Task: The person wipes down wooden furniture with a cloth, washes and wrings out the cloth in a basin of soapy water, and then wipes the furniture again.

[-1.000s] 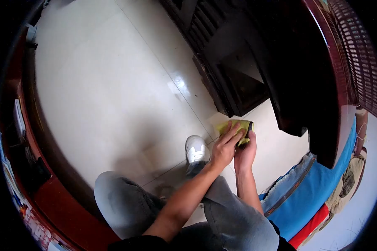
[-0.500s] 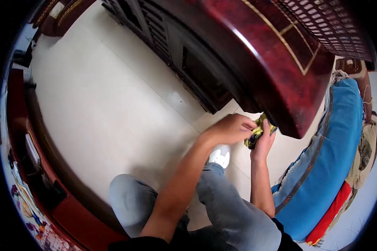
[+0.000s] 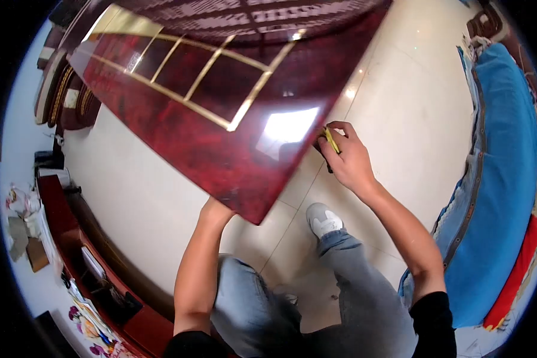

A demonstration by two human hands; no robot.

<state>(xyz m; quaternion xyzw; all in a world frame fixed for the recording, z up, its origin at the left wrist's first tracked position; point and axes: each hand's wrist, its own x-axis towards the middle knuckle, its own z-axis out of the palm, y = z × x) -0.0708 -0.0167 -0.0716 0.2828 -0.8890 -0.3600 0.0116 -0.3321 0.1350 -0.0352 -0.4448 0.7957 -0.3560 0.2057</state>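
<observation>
Yellow cloth pinched at the table's right edge

The right hand is closed on a yellow cloth, gripping it between thumb and fingers just beside the right edge of the table, a little up from the near corner. Whether the cloth touches that edge cannot be told. The left hand reaches beneath the left edge, close to the same corner; the tabletop hides its fingers, so whether they are spread or gripping cannot be told. Gold lines cross the glossy dark-red top, and a bright reflection lies near its right edge. A perforated basket covers part of the far side. Well apart from the right edge lies a blue cushion.
</observation>
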